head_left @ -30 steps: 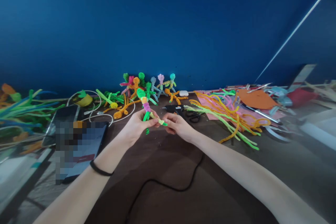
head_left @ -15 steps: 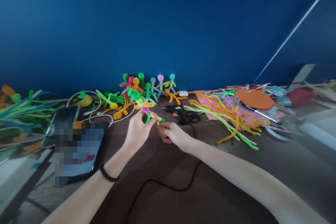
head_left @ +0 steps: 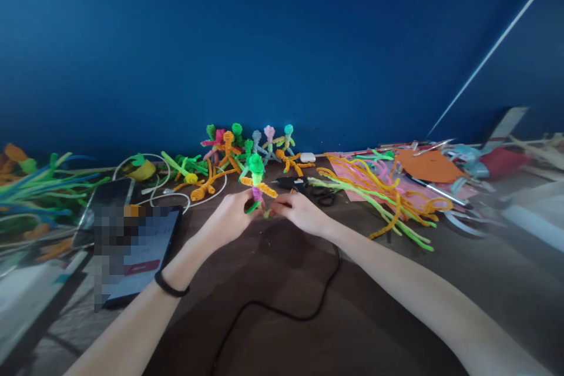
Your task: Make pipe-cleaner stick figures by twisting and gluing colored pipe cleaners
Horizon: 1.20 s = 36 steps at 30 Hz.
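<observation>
A pipe-cleaner figure (head_left: 256, 169) with a green head, orange arms and a purple body stands upright between my hands. My left hand (head_left: 232, 215) is closed round its lower body from the left. My right hand (head_left: 305, 212) pinches at a yellow-green leg end low on the figure; its fingertips partly hide that leg. Right behind my right hand lies a black glue gun (head_left: 291, 182), partly covered by the fingers. Several finished pipe-cleaner figures (head_left: 228, 144) lean along the wall behind the held one.
Loose orange and green pipe cleaners (head_left: 396, 205) lie on pink paper (head_left: 348, 188) to the right, near an orange sheet (head_left: 429, 165). A tablet (head_left: 150, 264) and a phone (head_left: 106, 202) lie left. A black cord (head_left: 299, 318) crosses the table in front. The blue wall (head_left: 282, 41) closes the back.
The figure has swung from a leftward tilt to upright, its head now facing up. My right hand has risen slightly and moved forward, covering more of the glue gun.
</observation>
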### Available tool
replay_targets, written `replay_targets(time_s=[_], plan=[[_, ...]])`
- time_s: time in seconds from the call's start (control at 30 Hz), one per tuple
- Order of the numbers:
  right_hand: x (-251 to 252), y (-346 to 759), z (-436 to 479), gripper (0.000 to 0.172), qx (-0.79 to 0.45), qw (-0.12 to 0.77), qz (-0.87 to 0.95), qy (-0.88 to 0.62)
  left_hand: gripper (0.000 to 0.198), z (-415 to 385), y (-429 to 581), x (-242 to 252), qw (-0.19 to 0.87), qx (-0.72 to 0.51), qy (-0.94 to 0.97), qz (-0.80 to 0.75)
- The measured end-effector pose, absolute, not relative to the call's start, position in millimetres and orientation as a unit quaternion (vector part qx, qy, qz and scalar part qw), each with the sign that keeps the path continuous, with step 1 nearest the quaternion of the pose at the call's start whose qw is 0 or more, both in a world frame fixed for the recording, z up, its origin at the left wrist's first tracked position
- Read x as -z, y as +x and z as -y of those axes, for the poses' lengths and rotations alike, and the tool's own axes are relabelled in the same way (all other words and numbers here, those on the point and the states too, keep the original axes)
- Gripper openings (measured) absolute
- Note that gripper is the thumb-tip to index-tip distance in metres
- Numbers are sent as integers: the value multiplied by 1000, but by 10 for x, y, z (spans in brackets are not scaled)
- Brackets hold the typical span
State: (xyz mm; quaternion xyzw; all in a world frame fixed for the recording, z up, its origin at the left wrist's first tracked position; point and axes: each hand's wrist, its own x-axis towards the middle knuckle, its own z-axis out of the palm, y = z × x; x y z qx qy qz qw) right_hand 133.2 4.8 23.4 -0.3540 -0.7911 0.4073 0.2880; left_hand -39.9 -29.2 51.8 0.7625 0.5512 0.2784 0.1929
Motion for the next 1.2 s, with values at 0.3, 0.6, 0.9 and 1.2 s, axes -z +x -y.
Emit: replay_targets(time_s=[0.3, 0.6, 0.9, 1.2], plan=[[-92, 1317, -84, 29, -639, 331, 632, -287, 15, 267, -353, -481, 441, -391, 634, -501], [10, 1158, 98, 28, -795, 324, 460, -226, 19, 302, -222, -443, 403, -523, 563, -497], [-28, 1127, 204, 22, -794, 310, 452, -264, 11, 310, -230, -336, 155, -439, 674, -574], [-118, 1198, 146, 21, -432, 300, 765, -372, 8, 271, -320, -297, 40, -326, 764, -555]])
